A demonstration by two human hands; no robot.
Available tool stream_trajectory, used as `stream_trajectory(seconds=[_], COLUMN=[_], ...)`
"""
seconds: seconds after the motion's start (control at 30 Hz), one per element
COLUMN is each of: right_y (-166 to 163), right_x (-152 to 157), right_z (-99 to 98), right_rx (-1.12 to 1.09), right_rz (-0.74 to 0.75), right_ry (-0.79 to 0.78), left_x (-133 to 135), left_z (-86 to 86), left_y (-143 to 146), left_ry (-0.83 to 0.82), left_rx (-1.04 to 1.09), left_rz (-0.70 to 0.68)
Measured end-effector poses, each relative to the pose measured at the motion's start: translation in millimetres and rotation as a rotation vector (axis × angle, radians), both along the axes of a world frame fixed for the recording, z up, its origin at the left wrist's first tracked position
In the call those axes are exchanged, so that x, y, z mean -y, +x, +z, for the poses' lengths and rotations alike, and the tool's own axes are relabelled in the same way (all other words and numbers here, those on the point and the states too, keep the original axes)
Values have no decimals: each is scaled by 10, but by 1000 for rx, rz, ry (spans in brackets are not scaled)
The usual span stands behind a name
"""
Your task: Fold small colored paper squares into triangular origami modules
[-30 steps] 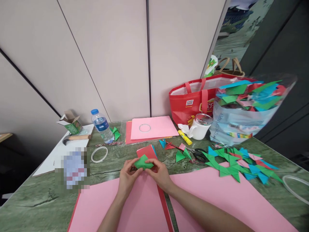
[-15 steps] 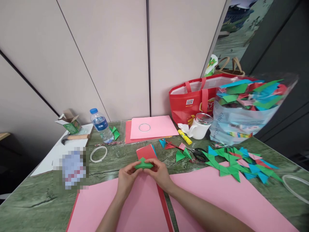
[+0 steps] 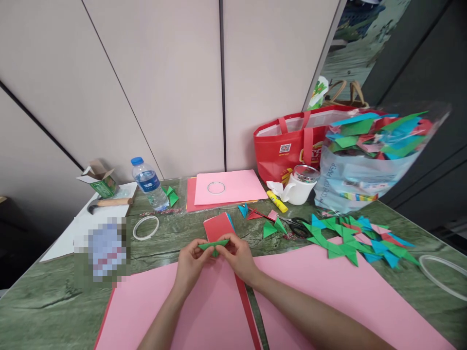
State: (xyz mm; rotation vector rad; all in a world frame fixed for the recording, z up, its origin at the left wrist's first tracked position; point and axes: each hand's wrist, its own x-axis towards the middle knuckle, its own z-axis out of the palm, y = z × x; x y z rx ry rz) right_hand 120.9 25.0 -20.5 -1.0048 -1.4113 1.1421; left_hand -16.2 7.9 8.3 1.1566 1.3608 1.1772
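The left hand [image 3: 190,262] and right hand [image 3: 239,256] pinch a small folded green paper piece [image 3: 213,245] between their fingertips, thin and creased, held edge-on just above a smooth pink paper sheet [image 3: 204,311]; both forearms reach forward; beyond lies a red square paper stack [image 3: 218,226] on the veined green marble-look table [image 3: 54,296].

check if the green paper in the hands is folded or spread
Folded. The green paper shows as a narrow, pointed strip with creased edges, pinched between the left hand and right hand.
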Motion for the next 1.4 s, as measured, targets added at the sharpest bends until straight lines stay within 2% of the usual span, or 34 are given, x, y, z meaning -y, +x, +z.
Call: stream_trajectory(seconds=[0.07,0.2,0.37,0.47,0.7,0.87,1.07,1.23,1.4], right_y=[0,12,7,-5,17,48,61,40,15], right_x=[-8,-36,-35,-26,-39,-40,-16,-19,-6], right_z=[-13,-27,-17,-13,-7,-17,-8,10,0], right_rx=[-50,-89,-139,-202,-162,-279,-334,-342,-279], right_rz=[38,96,59,125,113,194,291,281,200], right_ry=[-52,-105,-121,-164,-184,-246,-268,-196,-87], left_x=[11,29,43,46,36,31,25,69,104], left_z=[4,6,43,48,15,27,-43,-14,-6], left_y=[20,51,84,84,78,53,28,93,157], left_ry=[-70,-105,-73,-21,24,-23,-32,-10,135], left_rx=[64,70,97,74,97,194,286,68,-94], left_rz=[0,13,28,31,102,97,48,120,19])
